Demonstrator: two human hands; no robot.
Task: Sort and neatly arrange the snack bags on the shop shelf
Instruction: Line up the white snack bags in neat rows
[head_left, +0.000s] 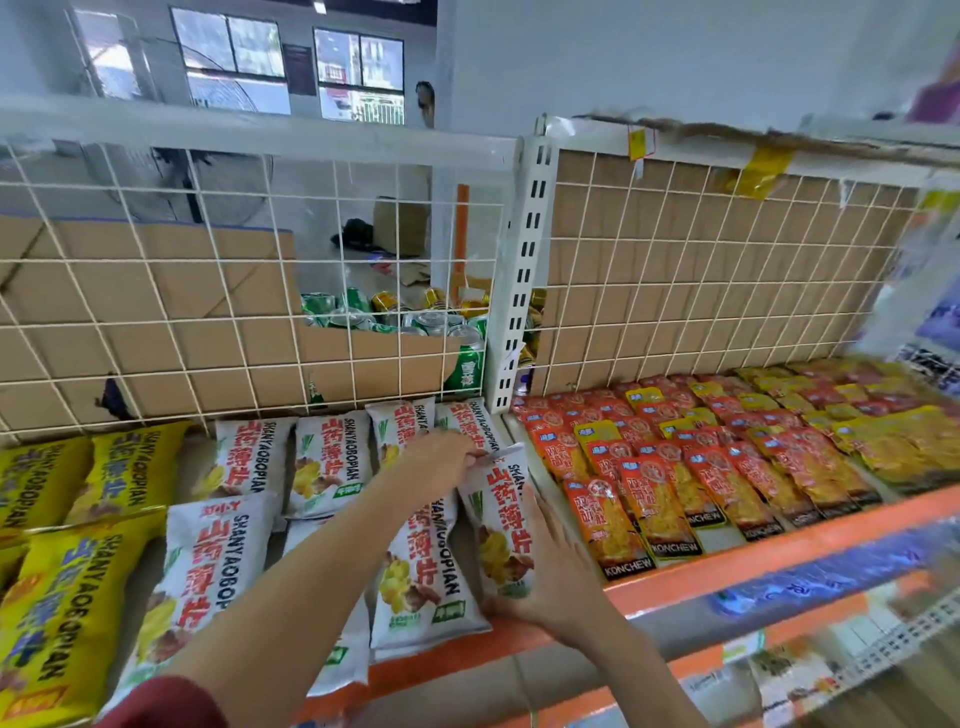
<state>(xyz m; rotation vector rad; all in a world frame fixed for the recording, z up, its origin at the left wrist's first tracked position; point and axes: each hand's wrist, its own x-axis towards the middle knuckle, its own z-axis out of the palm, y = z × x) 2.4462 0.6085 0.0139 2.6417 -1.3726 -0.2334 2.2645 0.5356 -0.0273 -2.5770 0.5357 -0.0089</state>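
Fingers of the left hand (441, 460) pinch the top edge of a white snack bag (501, 519) at the right end of the white row on the shelf (727, 564). The right hand (550, 577), fingers straight, presses against the bag's lower side. Red packets (670, 499) lie just beside it.

The white snack bags (218, 561) and the yellow snack bags (57, 613) at 8 o'clock are glossy plastic film, smooth with soft creases, and the red sachets (670, 499) at 3 o'clock shine the same way. Behind them, the wire grid (349, 312) and slotted post (524, 260) are white-coated metal backed by matt brown cardboard (675, 249). The cans (431, 322) at 12 o'clock are shiny metal.
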